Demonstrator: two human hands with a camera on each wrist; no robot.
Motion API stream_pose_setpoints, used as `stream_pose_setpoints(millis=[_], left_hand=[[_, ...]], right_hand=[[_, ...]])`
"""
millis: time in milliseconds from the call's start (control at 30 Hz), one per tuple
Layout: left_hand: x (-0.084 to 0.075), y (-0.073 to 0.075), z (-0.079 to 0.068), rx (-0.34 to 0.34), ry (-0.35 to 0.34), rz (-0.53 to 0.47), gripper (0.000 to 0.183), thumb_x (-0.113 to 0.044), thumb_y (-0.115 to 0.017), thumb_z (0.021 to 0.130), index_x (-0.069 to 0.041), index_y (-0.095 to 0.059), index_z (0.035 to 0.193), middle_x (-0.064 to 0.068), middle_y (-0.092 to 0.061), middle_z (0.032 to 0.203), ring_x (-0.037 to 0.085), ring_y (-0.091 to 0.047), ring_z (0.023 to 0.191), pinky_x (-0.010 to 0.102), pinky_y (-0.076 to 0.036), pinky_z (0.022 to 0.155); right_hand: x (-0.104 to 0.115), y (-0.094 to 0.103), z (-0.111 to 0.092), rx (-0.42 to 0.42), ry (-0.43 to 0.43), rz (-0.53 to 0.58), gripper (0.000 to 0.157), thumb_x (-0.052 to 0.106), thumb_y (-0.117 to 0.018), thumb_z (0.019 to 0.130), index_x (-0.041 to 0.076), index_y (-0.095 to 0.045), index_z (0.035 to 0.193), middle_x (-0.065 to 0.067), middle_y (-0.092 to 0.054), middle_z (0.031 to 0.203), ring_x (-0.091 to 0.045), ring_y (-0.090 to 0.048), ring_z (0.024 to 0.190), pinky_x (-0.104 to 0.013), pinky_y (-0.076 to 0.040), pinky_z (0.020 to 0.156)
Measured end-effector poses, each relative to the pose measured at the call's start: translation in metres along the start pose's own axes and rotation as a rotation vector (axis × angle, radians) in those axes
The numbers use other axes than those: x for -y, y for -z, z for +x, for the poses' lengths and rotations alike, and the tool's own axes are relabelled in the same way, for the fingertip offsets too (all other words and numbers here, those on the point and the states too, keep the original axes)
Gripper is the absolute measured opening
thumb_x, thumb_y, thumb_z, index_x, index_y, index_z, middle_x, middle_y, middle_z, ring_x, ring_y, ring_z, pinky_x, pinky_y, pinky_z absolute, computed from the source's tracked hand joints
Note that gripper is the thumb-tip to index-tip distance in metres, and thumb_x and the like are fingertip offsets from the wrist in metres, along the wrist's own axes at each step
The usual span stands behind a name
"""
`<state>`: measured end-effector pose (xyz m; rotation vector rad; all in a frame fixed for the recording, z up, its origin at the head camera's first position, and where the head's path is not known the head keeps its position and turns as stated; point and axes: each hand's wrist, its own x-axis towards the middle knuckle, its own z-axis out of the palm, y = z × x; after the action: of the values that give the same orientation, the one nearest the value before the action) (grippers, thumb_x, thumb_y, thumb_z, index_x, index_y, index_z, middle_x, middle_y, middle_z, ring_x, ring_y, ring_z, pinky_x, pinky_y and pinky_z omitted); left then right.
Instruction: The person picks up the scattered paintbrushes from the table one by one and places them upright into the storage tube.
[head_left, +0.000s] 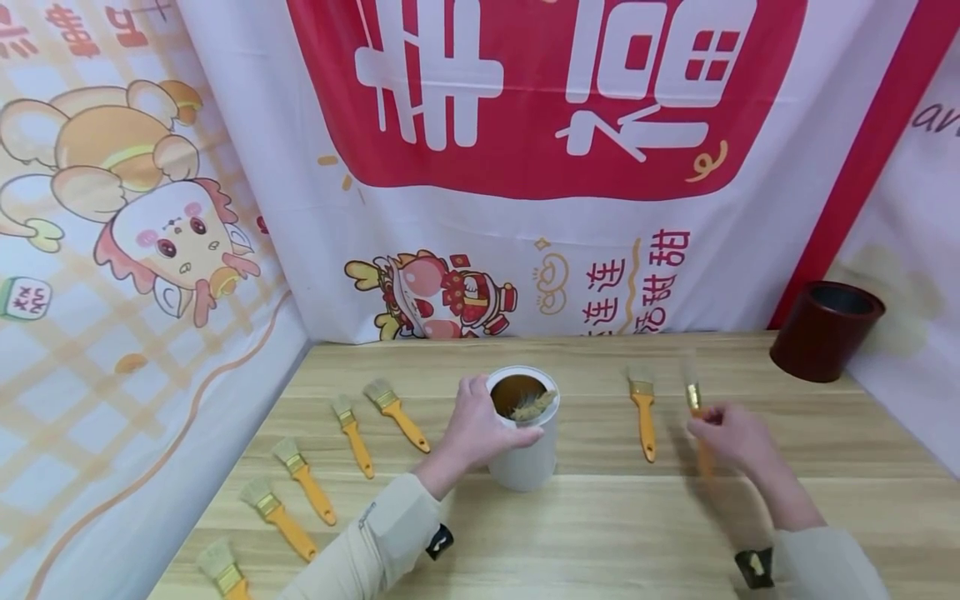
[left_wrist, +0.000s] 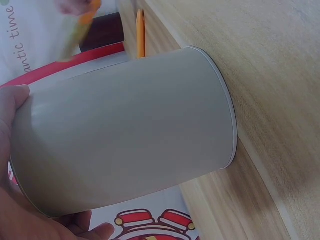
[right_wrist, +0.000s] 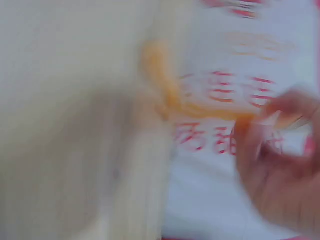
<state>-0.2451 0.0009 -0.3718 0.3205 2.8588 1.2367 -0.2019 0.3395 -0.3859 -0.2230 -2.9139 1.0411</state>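
My left hand (head_left: 478, 432) grips a white cylindrical canister (head_left: 522, 468) at its top rim, thumb on the near side and fingers round the left. Light bristles (head_left: 534, 406) show inside the canister's mouth. In the left wrist view the canister's pale wall (left_wrist: 125, 127) fills the middle, my fingers curling round its top end. My right hand (head_left: 733, 435) pinches a paintbrush (head_left: 693, 398) by its orange handle, bristles upward, blurred by motion. The right wrist view shows the same handle (right_wrist: 210, 111) between thumb and fingers. Left of that hand another paintbrush (head_left: 644, 417) lies on the table.
Several orange-handled paintbrushes lie along the table's left side, among them a wide brush (head_left: 277, 518) and a narrow brush (head_left: 354, 437). A dark red-brown cylindrical pot (head_left: 821, 340) stands at the back right. Printed cloth (head_left: 517, 225) hangs behind the wooden table (head_left: 600, 533).
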Motion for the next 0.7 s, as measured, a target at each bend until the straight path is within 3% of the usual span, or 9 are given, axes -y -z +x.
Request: stream_pose_setpoints(millis=[133,233,333,467,567,633,700], left_hand=[[0.001,0.001,0.0,-0.001,-0.005,0.01,0.104,-0.052,-0.084,0.063,-0.003,-0.034,0.14,0.015,-0.04,0.131,0.028,-0.048,0.116,0.048,-0.049,0.1],[0.001,0.002,0.0,-0.001,-0.007,0.013,0.103,-0.051,-0.084,0.063,-0.003,-0.034,0.14,0.015,-0.041,0.131,0.028,-0.048,0.116,0.048,-0.049,0.1],[0.001,0.002,0.0,-0.003,-0.011,0.012,0.103,-0.051,-0.084,0.063,-0.003,-0.034,0.139,0.015,-0.041,0.131,0.028,-0.048,0.116,0.047,-0.049,0.1],[0.001,0.001,-0.001,-0.004,-0.012,0.004,0.103,-0.05,-0.085,0.062,-0.002,-0.035,0.139,0.014,-0.042,0.13,0.027,-0.048,0.115,0.047,-0.049,0.1],[0.001,0.0,-0.002,0.0,-0.014,0.0,0.104,-0.051,-0.085,0.062,-0.002,-0.035,0.139,0.015,-0.042,0.129,0.027,-0.048,0.114,0.047,-0.049,0.099],[0.0,0.0,-0.002,-0.002,-0.013,-0.007,0.104,-0.051,-0.085,0.063,-0.003,-0.035,0.139,0.015,-0.042,0.13,0.027,-0.048,0.115,0.047,-0.049,0.1],[0.001,0.001,-0.002,-0.009,-0.009,-0.01,0.103,-0.05,-0.085,0.063,-0.003,-0.034,0.14,0.014,-0.042,0.13,0.027,-0.047,0.116,0.048,-0.049,0.1]], right_hand=[[0.03,0.013,-0.001,-0.023,0.127,0.312,0.035,0.017,-0.051,0.096,-0.013,-0.052,0.115,-0.002,-0.062,0.085,-0.007,-0.058,0.072,-0.023,-0.054,0.065],[0.051,0.018,-0.005,-0.14,0.226,0.413,0.034,0.016,-0.053,0.096,-0.011,-0.054,0.117,0.012,-0.064,0.083,-0.002,-0.059,0.072,-0.019,-0.054,0.066],[0.069,0.019,-0.008,-0.229,0.305,0.493,0.024,0.014,-0.055,0.096,-0.001,-0.058,0.115,0.023,-0.064,0.087,0.0,-0.059,0.073,-0.014,-0.053,0.067],[0.09,0.022,-0.011,-0.33,0.416,0.83,0.013,0.002,-0.057,0.093,0.005,-0.064,0.103,0.012,-0.07,0.092,-0.003,-0.062,0.071,-0.013,-0.054,0.066],[0.105,0.029,-0.014,-0.418,0.489,1.038,0.013,-0.002,-0.061,0.09,0.002,-0.067,0.1,0.0,-0.072,0.093,-0.008,-0.063,0.069,-0.015,-0.055,0.066],[0.114,0.035,-0.016,-0.421,0.506,1.025,0.015,0.002,-0.062,0.09,0.003,-0.066,0.104,0.0,-0.071,0.096,-0.009,-0.063,0.073,-0.014,-0.055,0.067],[0.121,0.037,-0.018,-0.36,0.525,0.96,0.017,0.004,-0.062,0.091,0.005,-0.066,0.108,0.003,-0.071,0.1,-0.007,-0.064,0.077,-0.013,-0.054,0.07]])
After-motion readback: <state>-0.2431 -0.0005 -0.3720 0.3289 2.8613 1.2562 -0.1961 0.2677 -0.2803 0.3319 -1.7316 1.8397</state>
